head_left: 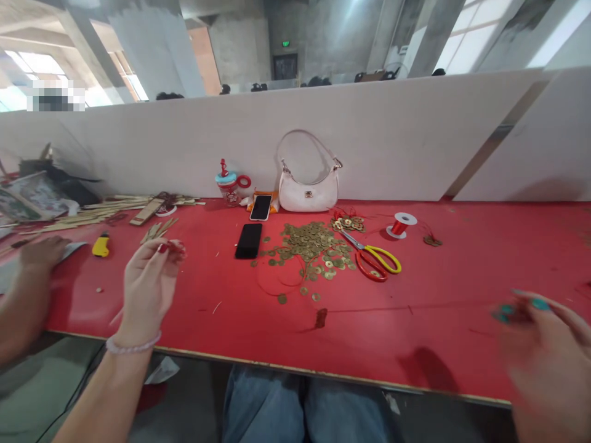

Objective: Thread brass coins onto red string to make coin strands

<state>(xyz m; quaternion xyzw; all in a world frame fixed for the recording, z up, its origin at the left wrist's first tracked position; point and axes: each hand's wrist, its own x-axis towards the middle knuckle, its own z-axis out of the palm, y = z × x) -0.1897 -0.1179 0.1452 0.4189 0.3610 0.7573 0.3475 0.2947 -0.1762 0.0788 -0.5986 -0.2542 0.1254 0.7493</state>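
Thin red thread (369,309), dark-red piece (321,318) in front of coins (309,241), left hand (150,280), fingers pinched together, right hand (545,351), fingers blurred, grip unclear

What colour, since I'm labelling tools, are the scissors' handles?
One yellow handle, one red handle; the head view shows both.

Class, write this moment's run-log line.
left hand: raised, contents unclear; right hand: blurred, grip unclear; red thread: toward right hand; coins: piled; scissors: at coins' edge

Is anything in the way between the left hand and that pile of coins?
Yes: the black phone lies flat on the red table between the left hand and the coin pile. Nothing taller is visible between them.
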